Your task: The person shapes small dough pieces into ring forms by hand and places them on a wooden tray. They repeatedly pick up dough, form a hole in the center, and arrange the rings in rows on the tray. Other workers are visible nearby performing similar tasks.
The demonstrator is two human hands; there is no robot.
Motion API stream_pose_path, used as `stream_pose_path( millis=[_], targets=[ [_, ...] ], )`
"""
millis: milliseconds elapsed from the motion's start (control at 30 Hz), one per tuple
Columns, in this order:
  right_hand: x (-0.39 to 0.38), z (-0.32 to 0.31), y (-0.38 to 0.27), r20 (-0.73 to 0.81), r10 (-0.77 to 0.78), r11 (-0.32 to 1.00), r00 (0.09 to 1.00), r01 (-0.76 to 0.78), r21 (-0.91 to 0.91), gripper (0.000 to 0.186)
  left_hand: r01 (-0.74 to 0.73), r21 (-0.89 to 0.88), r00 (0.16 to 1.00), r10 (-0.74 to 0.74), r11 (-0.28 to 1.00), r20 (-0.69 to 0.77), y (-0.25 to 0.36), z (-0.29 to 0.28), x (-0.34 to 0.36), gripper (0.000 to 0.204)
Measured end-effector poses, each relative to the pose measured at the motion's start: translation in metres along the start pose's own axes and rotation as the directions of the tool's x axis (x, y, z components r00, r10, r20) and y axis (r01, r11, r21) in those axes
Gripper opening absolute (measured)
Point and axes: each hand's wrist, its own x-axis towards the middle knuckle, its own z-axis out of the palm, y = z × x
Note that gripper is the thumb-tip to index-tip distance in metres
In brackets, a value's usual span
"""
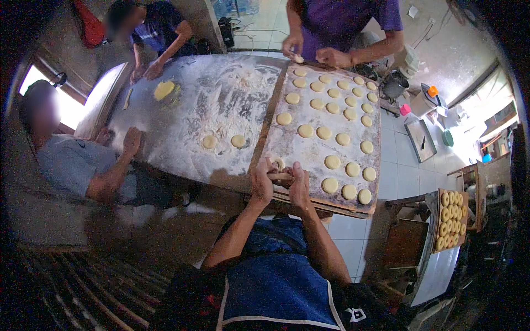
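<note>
Near the front edge of the floured board point(301, 151), my left hand point(262, 181) and my right hand point(299, 186) are close together with fingers curled. Between them is a piece of pale dough point(279, 164), partly hidden by my fingers. A tan strip point(280, 176) spans from one hand to the other just below it; I cannot tell whether it belongs to the dough. Rows of round, flat dough pieces point(323, 132) lie on the board beyond and to the right of my hands. Two more dough rounds point(210, 142) rest on the floured metal table to the left.
The metal table point(182, 121) adjoins the board and holds a yellow dough lump point(164, 90). A person in purple point(353, 22) handles dough across the board; two others are at the left. At right, a tray point(440, 245) of ring-shaped dough stands on a side table.
</note>
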Motion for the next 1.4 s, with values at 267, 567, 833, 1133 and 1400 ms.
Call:
stream_pose_path(
  millis=[267, 567, 833, 1133, 1400],
  targets=[
    [-0.004, 0.001, -0.001, 0.012, -0.059, 0.975, 0.998, 0.061, -0.212, 0.073, -0.102, 0.165, 0.988, 0.080, 0.981, 0.135, -0.019, -0.003, 0.010, 0.049],
    [0.017, 0.016, 0.002, 0.013, -0.197, 0.927, 0.980, 0.191, -0.324, 0.062, -0.049, 0.188, 0.982, 0.013, 0.981, 0.188, -0.109, -0.016, 0.033, 0.045],
    [0.082, -0.010, -0.017, 0.066, -0.243, 0.807, 0.968, 0.240, -0.540, 0.019, -0.441, 0.567, 0.846, 0.534, 0.696, 0.003, -0.081, 0.002, 0.118, 0.033],
    [-0.001, -0.048, -0.006, -0.308, -0.314, 0.504, 0.898, -0.118, -0.856, 0.054, -0.245, 0.486, 0.943, 0.091, 0.839, 0.319, -0.052, -0.028, 0.148, 0.034],
    [-0.027, -0.075, 0.014, -0.289, -0.422, 0.147, 0.859, -0.250, -0.957, 0.035, -0.157, 0.383, 0.953, 0.038, 0.910, 0.300, -0.062, -0.024, 0.153, 0.036]
  ],
)
